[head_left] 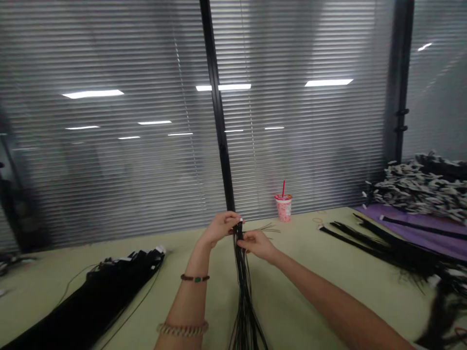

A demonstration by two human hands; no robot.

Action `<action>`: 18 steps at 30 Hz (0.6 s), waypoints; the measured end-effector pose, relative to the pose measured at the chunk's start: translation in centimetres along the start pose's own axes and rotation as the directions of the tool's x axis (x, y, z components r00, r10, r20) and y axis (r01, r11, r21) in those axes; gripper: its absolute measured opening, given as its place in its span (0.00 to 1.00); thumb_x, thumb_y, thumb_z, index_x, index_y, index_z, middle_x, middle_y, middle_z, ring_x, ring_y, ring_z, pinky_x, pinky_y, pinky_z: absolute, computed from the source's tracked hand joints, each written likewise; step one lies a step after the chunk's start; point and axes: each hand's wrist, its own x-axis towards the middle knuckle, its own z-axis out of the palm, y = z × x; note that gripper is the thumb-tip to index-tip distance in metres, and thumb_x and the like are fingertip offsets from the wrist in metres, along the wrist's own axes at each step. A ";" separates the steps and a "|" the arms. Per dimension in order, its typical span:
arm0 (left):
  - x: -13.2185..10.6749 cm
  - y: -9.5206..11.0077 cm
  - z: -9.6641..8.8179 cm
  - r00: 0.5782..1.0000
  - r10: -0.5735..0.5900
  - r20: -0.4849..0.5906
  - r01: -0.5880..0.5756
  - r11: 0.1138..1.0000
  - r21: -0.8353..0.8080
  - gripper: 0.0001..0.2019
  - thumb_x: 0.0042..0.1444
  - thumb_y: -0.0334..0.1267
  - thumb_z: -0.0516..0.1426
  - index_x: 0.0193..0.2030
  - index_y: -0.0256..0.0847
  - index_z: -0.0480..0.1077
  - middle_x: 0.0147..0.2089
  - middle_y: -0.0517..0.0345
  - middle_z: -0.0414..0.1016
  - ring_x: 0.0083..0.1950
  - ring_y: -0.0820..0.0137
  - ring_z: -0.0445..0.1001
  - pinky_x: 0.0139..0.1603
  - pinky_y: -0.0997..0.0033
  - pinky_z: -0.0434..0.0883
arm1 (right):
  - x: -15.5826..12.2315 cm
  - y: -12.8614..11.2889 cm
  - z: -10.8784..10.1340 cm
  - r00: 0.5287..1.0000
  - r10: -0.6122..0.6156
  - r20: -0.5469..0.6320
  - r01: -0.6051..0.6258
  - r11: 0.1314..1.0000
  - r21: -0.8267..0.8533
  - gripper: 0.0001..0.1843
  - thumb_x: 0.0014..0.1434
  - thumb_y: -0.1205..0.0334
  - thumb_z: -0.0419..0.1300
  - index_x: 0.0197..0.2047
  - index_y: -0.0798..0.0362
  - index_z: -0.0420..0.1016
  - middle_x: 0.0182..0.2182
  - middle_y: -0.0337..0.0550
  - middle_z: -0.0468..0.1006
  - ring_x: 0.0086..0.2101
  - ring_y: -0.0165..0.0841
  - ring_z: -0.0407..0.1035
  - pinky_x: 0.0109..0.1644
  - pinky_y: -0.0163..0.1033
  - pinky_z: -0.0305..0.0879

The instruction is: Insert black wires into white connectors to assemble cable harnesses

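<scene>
My left hand [221, 226] is raised over the table and closed on the top end of a bundle of thin black cords [243, 287]. The cords hang straight down from it and fan out near the bottom edge of the view. My right hand [258, 243] sits just right of the bundle a little lower, its fingers pinched on the cords. Both forearms reach in from below; the left one wears two bracelets.
A long flat stack of black cords with white tags [98, 296] lies on the pale green table [299, 291] at left. More black cords [386, 245] and a heap of white-tagged ones [419, 187] lie on a purple mat at right. A pink cup with a red straw [283, 206] stands by the blinds.
</scene>
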 end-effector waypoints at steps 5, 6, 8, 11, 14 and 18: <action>-0.3 1.6 0.1 0.996 0.079 -0.051 -0.080 0.997 -0.008 0.16 0.43 0.46 0.60 0.35 0.37 0.71 0.36 0.50 0.76 0.33 0.69 0.73 0.31 0.72 0.67 | -0.5 -3.2 -2.5 0.992 -0.120 0.029 0.124 0.962 -0.243 0.15 0.49 0.57 0.58 0.19 0.58 0.67 0.16 0.34 0.63 0.20 0.24 0.56 0.25 0.29 0.50; -0.4 2.0 0.1 0.994 0.096 -0.058 -0.096 0.995 -0.008 0.16 0.43 0.46 0.60 0.35 0.37 0.71 0.36 0.50 0.76 0.34 0.69 0.73 0.32 0.72 0.67 | -0.7 -3.9 -3.1 0.988 -0.148 0.044 0.155 0.946 -0.285 0.15 0.49 0.57 0.58 0.18 0.58 0.67 0.15 0.34 0.63 0.21 0.24 0.56 0.25 0.29 0.49; -0.6 2.7 0.2 0.991 0.118 -0.069 -0.118 0.993 -0.005 0.16 0.43 0.46 0.60 0.36 0.37 0.71 0.36 0.50 0.76 0.34 0.68 0.73 0.32 0.70 0.68 | -1.1 -5.2 -4.0 0.979 -0.190 0.074 0.204 0.915 -0.347 0.14 0.50 0.57 0.58 0.19 0.58 0.69 0.16 0.35 0.65 0.21 0.24 0.57 0.26 0.29 0.49; -0.7 3.3 0.3 0.988 0.131 -0.084 -0.131 0.991 -0.001 0.16 0.44 0.46 0.59 0.36 0.36 0.71 0.36 0.49 0.76 0.34 0.68 0.73 0.33 0.70 0.68 | -1.5 -6.5 -4.9 0.969 -0.225 0.099 0.246 0.888 -0.388 0.10 0.49 0.59 0.58 0.25 0.57 0.73 0.20 0.38 0.71 0.22 0.25 0.62 0.26 0.29 0.52; -0.8 3.7 0.6 0.987 0.127 -0.102 -0.128 0.992 -0.003 0.16 0.42 0.45 0.61 0.36 0.36 0.72 0.34 0.50 0.76 0.33 0.69 0.73 0.33 0.70 0.69 | -1.6 -7.3 -5.2 0.967 -0.242 0.080 0.254 0.881 -0.399 0.09 0.49 0.59 0.59 0.27 0.57 0.73 0.22 0.39 0.73 0.24 0.26 0.65 0.28 0.29 0.56; -0.8 4.1 1.3 0.988 0.087 -0.128 -0.091 0.996 -0.019 0.15 0.38 0.43 0.63 0.32 0.35 0.72 0.30 0.52 0.76 0.30 0.70 0.73 0.31 0.72 0.69 | -1.4 -7.9 -5.0 0.967 -0.254 -0.020 0.225 0.887 -0.403 0.13 0.52 0.56 0.55 0.28 0.57 0.72 0.24 0.41 0.74 0.25 0.27 0.67 0.28 0.30 0.58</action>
